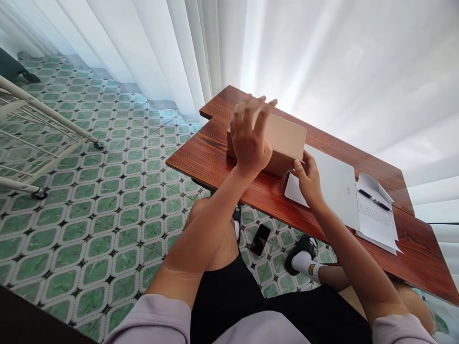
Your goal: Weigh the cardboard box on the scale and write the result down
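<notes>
A closed brown cardboard box [287,136] lies on the left part of a dark red wooden table. My left hand [251,136] is open above its left end, the fingers spread and slightly blurred. It hides part of the box's top and front, and I cannot tell whether the palm touches the cardboard. At the box's right end, my right hand [309,177] grips the corner, thumb on the front face and the other fingers around the side. A closed silver laptop [335,177] lies right beside the box, partly under my right hand and forearm.
Printed papers [376,217] with a black pen [373,199] on them lie right of the laptop. Below the wooden table [201,153], a phone [260,240] rests on the tiled floor between my feet. A white wheeled rack [43,138] stands left; white curtains [322,62] hang behind.
</notes>
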`<state>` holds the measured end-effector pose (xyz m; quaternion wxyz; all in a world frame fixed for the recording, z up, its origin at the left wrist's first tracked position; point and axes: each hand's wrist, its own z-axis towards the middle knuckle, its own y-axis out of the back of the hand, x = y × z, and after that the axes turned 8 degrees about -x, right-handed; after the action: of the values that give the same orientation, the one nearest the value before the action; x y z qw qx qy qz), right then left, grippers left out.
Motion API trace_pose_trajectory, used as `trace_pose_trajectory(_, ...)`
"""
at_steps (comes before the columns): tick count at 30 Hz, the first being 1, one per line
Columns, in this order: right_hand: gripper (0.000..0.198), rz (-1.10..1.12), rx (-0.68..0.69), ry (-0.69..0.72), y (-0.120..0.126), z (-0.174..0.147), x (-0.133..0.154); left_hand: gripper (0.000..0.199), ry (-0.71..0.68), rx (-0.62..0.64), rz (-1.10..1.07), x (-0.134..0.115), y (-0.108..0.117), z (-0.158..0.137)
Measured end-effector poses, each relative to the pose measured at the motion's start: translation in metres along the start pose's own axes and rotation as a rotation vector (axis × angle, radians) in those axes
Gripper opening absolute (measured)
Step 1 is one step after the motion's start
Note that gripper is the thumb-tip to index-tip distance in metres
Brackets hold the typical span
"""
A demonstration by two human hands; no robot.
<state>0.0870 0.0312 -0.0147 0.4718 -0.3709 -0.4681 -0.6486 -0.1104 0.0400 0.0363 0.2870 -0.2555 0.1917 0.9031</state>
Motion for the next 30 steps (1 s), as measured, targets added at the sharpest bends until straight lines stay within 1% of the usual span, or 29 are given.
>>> trace_pose_trajectory(3,0.052,-0.039,-0.038,0.046,0.011,-0.003,-0.002,0.049,-0.248,-0.076,-0.005,-0.004,-0.012,-0.009)
trace_pose_trajectory(5,0.043,-0.07,-0.084,0.096,0.02,-0.007,0.0,0.045,-0.445,-0.155,-0.029,-0.008,-0.018,-0.015)
trace_pose_trajectory(8,0.028,-0.146,-0.133,0.158,0.037,-0.018,0.004,0.025,-0.806,-0.247,-0.122,-0.021,-0.024,-0.027)
trace_pose_trajectory(9,0.029,-0.171,-0.14,0.167,0.044,-0.022,0.005,0.019,-0.9,-0.246,-0.159,-0.027,-0.025,-0.032)
trace_pose_trajectory(11,0.033,-0.212,-0.134,0.168,0.058,-0.031,0.006,0.013,-1.018,-0.184,-0.221,-0.041,-0.027,-0.044)
trace_pose_trajectory(15,0.034,-0.285,-0.082,0.194,0.089,-0.048,0.005,0.004,-1.148,0.025,-0.292,-0.064,-0.035,-0.073)
trace_pose_trajectory(18,0.031,-0.359,-0.02,0.294,0.112,-0.056,0.001,0.011,-1.205,0.152,-0.341,-0.073,-0.042,-0.092)
trace_pose_trajectory(22,0.026,-0.438,0.096,0.452,0.139,-0.063,-0.007,0.018,-1.273,0.263,-0.412,-0.081,-0.047,-0.112)
trace_pose_trajectory(26,0.025,-0.475,0.127,0.519,0.157,-0.068,-0.019,0.017,-1.291,0.382,-0.433,-0.09,-0.044,-0.128)
trace_pose_trajectory(30,0.032,-0.542,0.137,0.589,0.168,-0.067,-0.03,0.016,-1.329,0.491,-0.456,-0.093,-0.04,-0.139)
